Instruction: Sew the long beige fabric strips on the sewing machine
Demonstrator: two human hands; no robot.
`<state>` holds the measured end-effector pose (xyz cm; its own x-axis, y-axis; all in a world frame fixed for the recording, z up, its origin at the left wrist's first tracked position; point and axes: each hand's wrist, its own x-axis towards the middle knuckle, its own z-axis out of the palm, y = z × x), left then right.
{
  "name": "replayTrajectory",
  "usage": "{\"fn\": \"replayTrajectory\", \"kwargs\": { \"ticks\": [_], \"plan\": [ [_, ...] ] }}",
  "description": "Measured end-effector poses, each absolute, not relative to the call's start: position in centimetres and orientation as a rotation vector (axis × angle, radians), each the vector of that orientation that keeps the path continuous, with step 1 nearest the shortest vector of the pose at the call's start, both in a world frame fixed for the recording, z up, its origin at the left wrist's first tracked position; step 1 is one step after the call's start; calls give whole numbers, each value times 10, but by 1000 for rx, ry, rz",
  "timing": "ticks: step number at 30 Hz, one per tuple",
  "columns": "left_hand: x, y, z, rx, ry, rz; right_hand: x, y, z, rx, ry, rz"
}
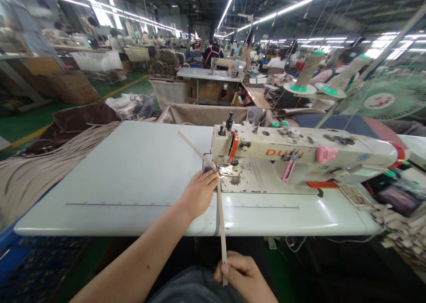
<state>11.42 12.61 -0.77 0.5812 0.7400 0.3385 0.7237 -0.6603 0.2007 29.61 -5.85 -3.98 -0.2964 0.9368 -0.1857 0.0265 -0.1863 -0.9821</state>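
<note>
Filling most of the view, the white work table [133,174] leaves a wide bare stretch to the left of the needle, probably so long pieces can slide away flat. The cream sewing machine [299,154] sits on its right half. A heap of tan strips [40,170] lies spread over the table's left edge, seemingly kept within reach. Behind the machine a green fan [389,96] faces the seat, and two thread cones [308,72] stand raised on green bases, probably so the thread feeds down freely. One narrow beige strip [221,218] runs from the lap up to the presser foot, then angles away to the upper left across the table. The left hand [199,192] lies palm down with fingers unclenched, its tips pressing the strip just beside the foot; it seems to steer rather than grasp. The right hand [244,274], below the table edge, is closed on the strip's near end, which looks meant to keep it straight and taut. Pink-handled snips [289,165] hang on the machine's arm, close by. Orange lettering [276,152] on the arm starts "DU"; the snips hide the rest. A printed scale [116,204] runs along the table front, its figures too small to read.
</note>
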Motion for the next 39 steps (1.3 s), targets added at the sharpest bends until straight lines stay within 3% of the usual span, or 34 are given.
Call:
{"fn": "replayTrajectory", "kwargs": {
  "ticks": [16, 23, 28, 35, 39],
  "plan": [
    [114, 131, -12, 2763, 1240, 712, 299, -52, -2, -1250, -1157, 1579],
    [115, 128, -14, 2733, 1174, 833, 295, -46, -16, -1247, -1150, 1537],
    [115, 125, -6, 2690, 1161, 787, 290, -34, -28, -1325, -1184, 1396],
    [119, 124, -2, 2742, 1093, 667, 287, -10, -2, -1423, -1188, 1261],
    [121, 123, -4, 2778, 1098, 583, 282, 0, 16, -1349, -907, 1448]
  ]
}}
